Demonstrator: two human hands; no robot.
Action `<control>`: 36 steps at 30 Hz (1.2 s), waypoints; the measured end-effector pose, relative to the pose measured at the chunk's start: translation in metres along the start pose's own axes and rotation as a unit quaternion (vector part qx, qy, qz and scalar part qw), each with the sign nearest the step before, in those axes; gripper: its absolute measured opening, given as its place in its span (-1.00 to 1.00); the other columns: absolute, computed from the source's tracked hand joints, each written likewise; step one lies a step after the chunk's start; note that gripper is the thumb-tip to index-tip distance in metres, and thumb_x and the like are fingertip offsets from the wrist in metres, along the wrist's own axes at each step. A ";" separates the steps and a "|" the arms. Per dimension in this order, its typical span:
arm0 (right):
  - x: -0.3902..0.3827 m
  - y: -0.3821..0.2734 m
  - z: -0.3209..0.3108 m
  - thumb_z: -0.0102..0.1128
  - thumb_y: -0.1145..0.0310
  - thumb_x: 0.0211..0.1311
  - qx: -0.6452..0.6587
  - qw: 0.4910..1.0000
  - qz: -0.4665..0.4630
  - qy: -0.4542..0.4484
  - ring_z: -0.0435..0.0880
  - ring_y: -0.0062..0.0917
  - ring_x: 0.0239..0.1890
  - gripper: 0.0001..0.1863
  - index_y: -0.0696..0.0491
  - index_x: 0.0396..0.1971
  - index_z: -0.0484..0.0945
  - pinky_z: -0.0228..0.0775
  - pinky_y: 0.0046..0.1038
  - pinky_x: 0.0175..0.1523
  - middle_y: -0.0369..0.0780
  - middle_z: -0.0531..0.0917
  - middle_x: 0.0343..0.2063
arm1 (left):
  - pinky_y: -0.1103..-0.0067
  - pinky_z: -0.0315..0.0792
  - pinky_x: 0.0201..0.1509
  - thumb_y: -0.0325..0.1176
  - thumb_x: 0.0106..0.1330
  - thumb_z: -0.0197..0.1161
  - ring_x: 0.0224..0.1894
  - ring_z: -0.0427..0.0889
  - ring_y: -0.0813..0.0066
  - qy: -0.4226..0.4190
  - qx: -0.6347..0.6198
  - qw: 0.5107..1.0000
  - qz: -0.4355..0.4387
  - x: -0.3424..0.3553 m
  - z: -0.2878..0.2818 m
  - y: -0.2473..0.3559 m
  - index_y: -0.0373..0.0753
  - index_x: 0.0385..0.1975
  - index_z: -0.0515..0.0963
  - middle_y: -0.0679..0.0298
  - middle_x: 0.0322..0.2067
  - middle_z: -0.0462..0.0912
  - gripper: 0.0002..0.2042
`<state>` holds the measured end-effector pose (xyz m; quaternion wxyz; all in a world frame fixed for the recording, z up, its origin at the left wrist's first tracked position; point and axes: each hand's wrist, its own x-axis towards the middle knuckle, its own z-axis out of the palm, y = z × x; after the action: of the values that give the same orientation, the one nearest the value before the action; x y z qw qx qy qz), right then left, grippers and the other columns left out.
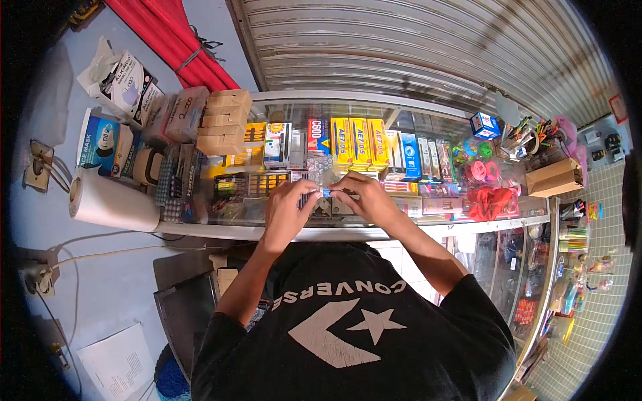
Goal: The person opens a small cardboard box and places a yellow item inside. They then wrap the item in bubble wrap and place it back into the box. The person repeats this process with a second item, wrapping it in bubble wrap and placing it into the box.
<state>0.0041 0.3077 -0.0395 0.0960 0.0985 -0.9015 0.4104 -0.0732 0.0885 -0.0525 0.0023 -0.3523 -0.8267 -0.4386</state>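
Above the front edge of a glass display counter (321, 234), my two hands meet at a small blue-and-clear object (326, 192), too small to name. My left hand (289, 204) pinches its left end between thumb and fingers. From the other side, my right hand (366, 198) grips it with thumb and forefinger. A crinkled, see-through plastic piece (322, 168) lies just beyond the fingertips. Past it, under or on the glass, are yellow boxes (360, 142) in a row and a red-and-blue box (319, 136).
Wooden blocks (224, 120), a white paper roll (110, 202) and a face mask box (103, 144) crowd the left end. On the right stand a pen holder (518, 142), a red cloth-like bundle (490, 202) and an open cardboard box (555, 179). A ribbed metal shutter (414, 50) rises behind.
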 end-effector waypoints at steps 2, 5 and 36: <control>0.002 0.002 0.000 0.40 0.39 0.33 0.017 1.000 0.008 0.001 0.74 -0.08 -0.20 -0.81 0.12 -0.13 0.71 0.58 -0.23 -0.10 -0.08 0.74 -0.25 | 0.27 0.50 -0.18 -0.35 0.27 0.48 -0.31 0.67 0.08 0.014 -0.004 1.000 -0.022 0.001 0.003 0.001 -0.25 -0.19 0.57 0.14 -0.40 0.68 -0.76; 0.004 0.005 0.002 0.38 0.40 0.34 0.052 0.998 0.023 0.001 0.74 -0.07 -0.19 -0.81 0.13 -0.12 0.68 0.58 -0.22 -0.10 -0.07 0.74 -0.22 | 0.27 0.50 -0.24 -0.36 0.24 0.50 -0.33 0.67 0.11 0.035 -0.023 0.997 -0.059 0.003 0.008 -0.002 -0.28 -0.16 0.50 0.14 -0.47 0.63 -0.69; 0.020 0.011 0.011 0.39 0.42 0.26 -0.056 0.994 -0.056 0.079 0.62 -0.18 -0.21 -0.85 0.08 -0.20 0.69 0.49 -0.24 -0.01 -0.15 0.69 -0.25 | 0.32 0.49 0.07 -0.41 0.42 0.31 -0.05 0.62 0.01 -0.067 0.000 0.998 0.002 0.020 -0.004 -0.007 -0.32 -0.03 0.61 0.06 -0.12 0.59 -0.80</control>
<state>-0.0187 0.3047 -0.0491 0.1949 0.1107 -0.9056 0.3600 -0.0934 0.0950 -0.0490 -0.0521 -0.3822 -0.8243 -0.4144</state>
